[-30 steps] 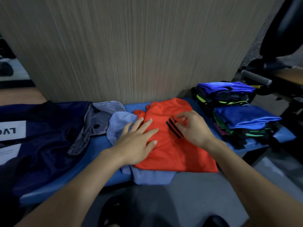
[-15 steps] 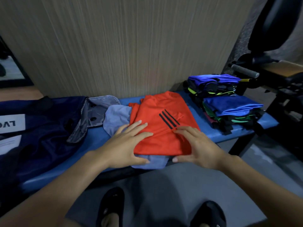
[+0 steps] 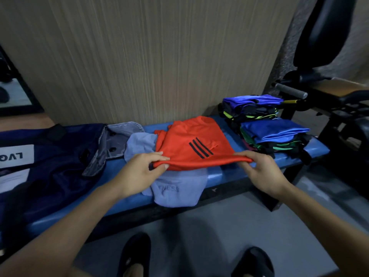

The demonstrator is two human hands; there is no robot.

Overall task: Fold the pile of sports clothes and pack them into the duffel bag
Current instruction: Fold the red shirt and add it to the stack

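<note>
Both hands pinching the near edge of the orange shirt (image 3: 194, 142) on the blue counter (image 3: 229, 176): left hand (image 3: 139, 172), right hand (image 3: 263, 172). Uneven lift and the fold slides apart over the grey towel (image 3: 179, 188). One duffel bag (image 3: 50, 156), two folded stacks (image 3: 265, 124).

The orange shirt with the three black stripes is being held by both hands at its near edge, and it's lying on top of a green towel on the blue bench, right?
Not quite. The head view shows the orange shirt pinched at its near edge by the left hand and the right hand, but the towel under it is light blue-grey, not green. It lies on the blue bench.
</note>
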